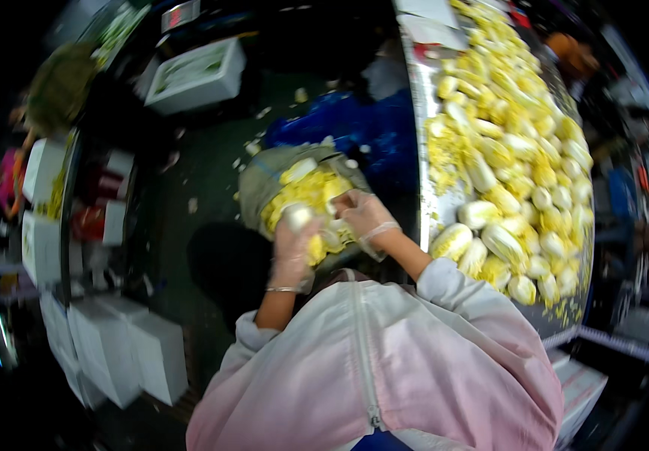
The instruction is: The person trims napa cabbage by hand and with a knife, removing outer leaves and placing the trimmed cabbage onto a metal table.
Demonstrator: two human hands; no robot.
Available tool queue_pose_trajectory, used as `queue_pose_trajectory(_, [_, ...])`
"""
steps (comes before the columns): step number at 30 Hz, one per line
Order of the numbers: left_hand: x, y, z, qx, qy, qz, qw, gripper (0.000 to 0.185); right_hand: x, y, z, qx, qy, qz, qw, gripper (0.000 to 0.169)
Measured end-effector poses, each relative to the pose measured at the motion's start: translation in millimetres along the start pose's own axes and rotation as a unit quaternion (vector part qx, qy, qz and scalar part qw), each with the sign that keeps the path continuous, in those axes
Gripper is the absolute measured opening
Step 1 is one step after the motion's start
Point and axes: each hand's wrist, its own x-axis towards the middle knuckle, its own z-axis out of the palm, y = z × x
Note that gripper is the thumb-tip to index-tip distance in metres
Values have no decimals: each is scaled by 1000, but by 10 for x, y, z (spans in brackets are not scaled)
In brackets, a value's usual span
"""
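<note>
Both my hands wear thin clear plastic gloves. My left hand (292,248) is wrapped around a small napa cabbage (297,216), its pale base facing up. Just right of it, my right hand (366,217) has its fingers bent together. Something small and white shows at those fingertips, too blurred to name. Below both hands a grey-green sack (254,183) gapes at the top, with yellow cabbage leaves (302,191) heaped inside. Part of the heap is hidden by my hands.
A metal table (421,169) on the right bears a large pile of napa cabbages (502,197). Blue plastic sheeting (352,124) and scraps lie on the floor ahead. White foam boxes (127,344) stand at lower left, another foam box (200,73) farther off. People are at both sides.
</note>
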Motion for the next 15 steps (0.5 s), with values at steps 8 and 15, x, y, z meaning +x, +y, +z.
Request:
queue_pose_trajectory(8, [86, -188, 34, -165, -131, -60, 976, 63, -233, 111, 53, -14, -120, -15, 993, 60])
queue_pose_trajectory(15, [110, -339, 162, -73, -131, -174, 973, 85, -391, 679, -1024, 392, 1, 209, 896, 33])
